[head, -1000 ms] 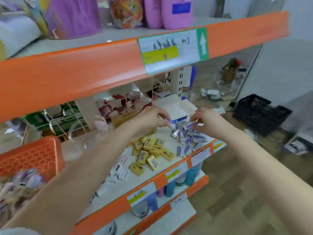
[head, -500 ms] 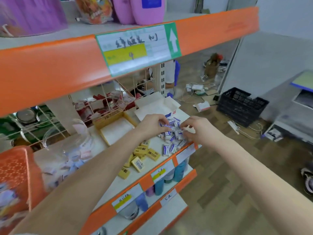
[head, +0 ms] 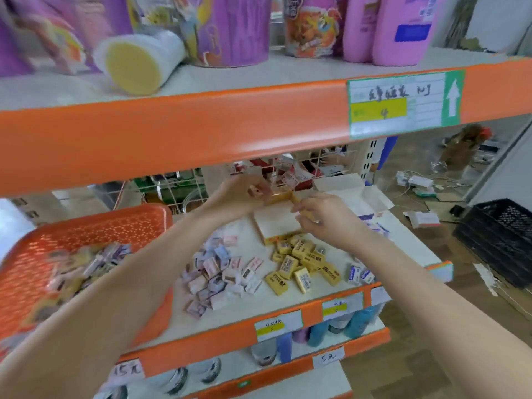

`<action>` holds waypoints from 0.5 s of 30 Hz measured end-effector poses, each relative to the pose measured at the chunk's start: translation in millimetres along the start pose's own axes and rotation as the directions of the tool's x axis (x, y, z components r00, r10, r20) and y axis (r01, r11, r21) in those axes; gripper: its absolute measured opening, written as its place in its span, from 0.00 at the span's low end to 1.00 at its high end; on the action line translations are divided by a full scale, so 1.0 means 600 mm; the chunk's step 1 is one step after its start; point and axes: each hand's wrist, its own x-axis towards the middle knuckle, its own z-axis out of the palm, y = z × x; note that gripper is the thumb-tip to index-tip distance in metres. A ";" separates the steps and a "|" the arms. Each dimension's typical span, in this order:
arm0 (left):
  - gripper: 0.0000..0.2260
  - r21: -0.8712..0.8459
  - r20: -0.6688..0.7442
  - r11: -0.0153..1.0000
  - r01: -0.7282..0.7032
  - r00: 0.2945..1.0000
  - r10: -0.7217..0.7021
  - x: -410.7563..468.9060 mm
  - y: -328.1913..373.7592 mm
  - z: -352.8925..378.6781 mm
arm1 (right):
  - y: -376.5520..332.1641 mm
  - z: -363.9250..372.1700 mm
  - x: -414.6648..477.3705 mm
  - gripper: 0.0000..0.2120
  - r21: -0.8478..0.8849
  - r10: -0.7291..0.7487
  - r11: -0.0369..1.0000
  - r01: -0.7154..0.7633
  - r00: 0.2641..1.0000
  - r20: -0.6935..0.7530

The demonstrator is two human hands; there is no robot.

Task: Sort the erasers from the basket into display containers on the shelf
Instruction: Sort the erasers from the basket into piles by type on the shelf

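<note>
Left grip (head: 239, 195) and right grip (head: 324, 218) each pinched an edge of the box (head: 276, 219) on the shelf (head: 408, 240). Erasers (head: 299, 260) lay at its 6 o'clock, basket (head: 95, 223) at 8. Best practice was to square and steady the box before loading.

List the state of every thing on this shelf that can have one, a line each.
yellow display box: open-topped, empty, upright on the shelf
left hand: grips the box's far rim
right hand: pinches the box's right wall
white box: flaps open, looks empty
orange basket: upright, partly filled with mixed erasers
yellow erasers: loose pile, unboxed
pink erasers: loose pile, unboxed
blue-and-white erasers: few, loose near the shelf's front edge
</note>
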 end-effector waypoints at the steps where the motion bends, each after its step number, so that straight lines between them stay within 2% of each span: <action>1: 0.06 -0.002 -0.034 1.000 0.024 0.999 -0.024 -0.014 -0.013 -0.017 | -0.016 0.010 0.014 0.11 0.001 -0.031 1.000 0.031 1.000 0.005; 6: 0.06 -0.012 -0.231 0.983 0.181 0.957 -0.179 -0.114 -0.086 -0.094 | -0.124 0.065 0.081 0.11 0.053 -0.240 0.970 0.237 0.969 0.063; 10: 0.03 0.050 -0.348 0.943 0.328 0.891 -0.291 -0.212 -0.149 -0.138 | -0.217 0.101 0.118 0.12 0.104 -0.377 0.925 0.366 0.919 0.120; 15: 0.04 0.014 -0.485 0.893 0.451 0.784 -0.388 -0.329 -0.199 -0.168 | -0.318 0.138 0.132 0.12 0.173 -0.531 0.845 0.506 0.834 0.152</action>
